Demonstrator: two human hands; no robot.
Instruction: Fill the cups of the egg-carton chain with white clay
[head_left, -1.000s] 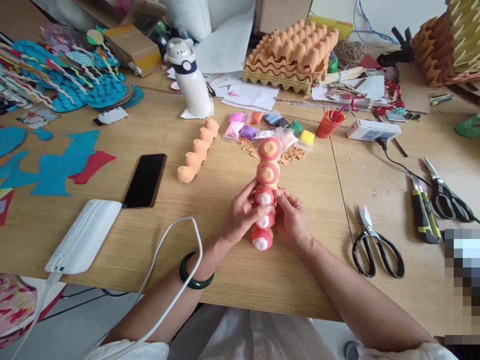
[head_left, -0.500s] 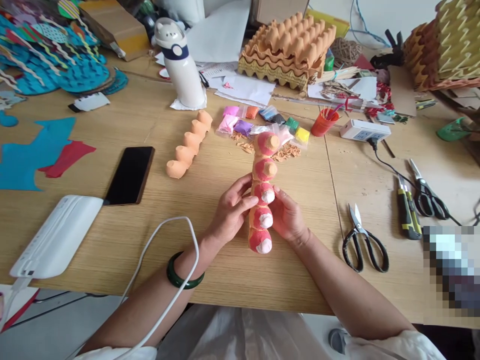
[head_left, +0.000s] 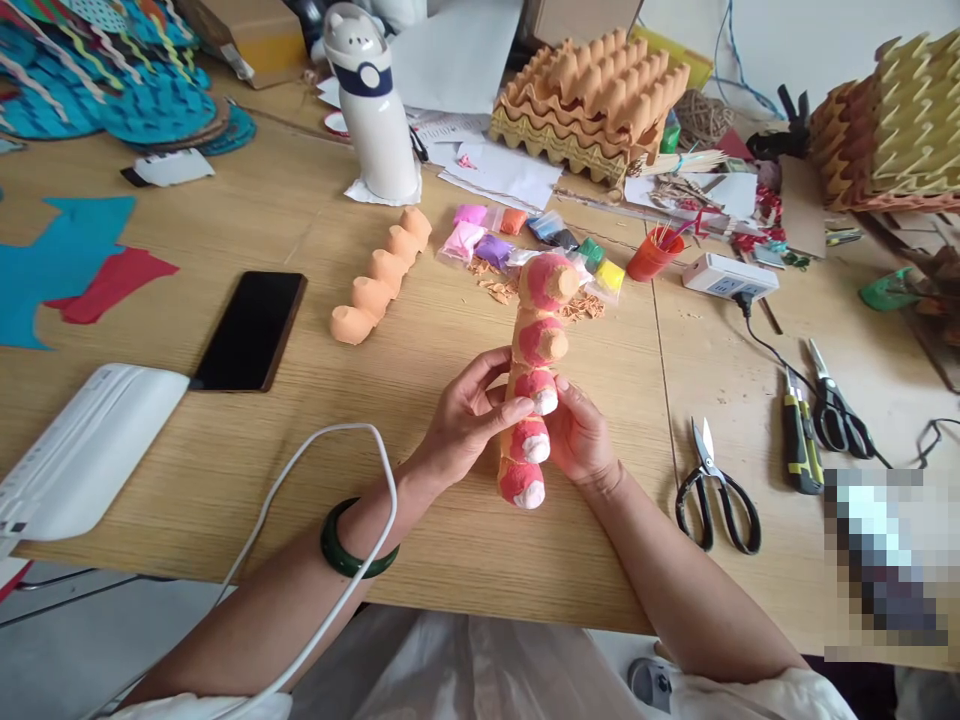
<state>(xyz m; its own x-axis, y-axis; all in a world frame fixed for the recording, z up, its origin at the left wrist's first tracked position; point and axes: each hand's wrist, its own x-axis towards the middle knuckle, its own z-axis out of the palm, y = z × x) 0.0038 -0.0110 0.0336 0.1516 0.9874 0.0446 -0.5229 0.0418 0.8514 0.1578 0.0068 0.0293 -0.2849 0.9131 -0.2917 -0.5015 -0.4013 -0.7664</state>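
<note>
Between my two hands is an egg carton strip point(head_left: 541, 343), raised above the table and standing nearly upright. Its bumps are covered in pinkish-red clay, and the lower three have white tips; the upper two tips are bare orange. My left hand point(head_left: 472, 418) grips its left side, the thumb lying across near the third bump. On the other side my right hand point(head_left: 583, 432) holds the strip at mid-height, its fingers partly hidden behind it. A plain orange egg carton strip point(head_left: 380, 278) lies on the table to the left.
Colourful clay packets point(head_left: 495, 250) lie behind my hands, beside an orange cup point(head_left: 654, 254). Scissors point(head_left: 718, 490), a utility knife point(head_left: 801, 435) and a power strip point(head_left: 730, 276) are at right. A phone point(head_left: 251, 330), a white device point(head_left: 94, 450) and its cable point(head_left: 330, 430) occupy the left.
The held strip has tilted slightly, its top shifting right and nearer the camera. Both hands keep their grip. The whole view has turned a little.
</note>
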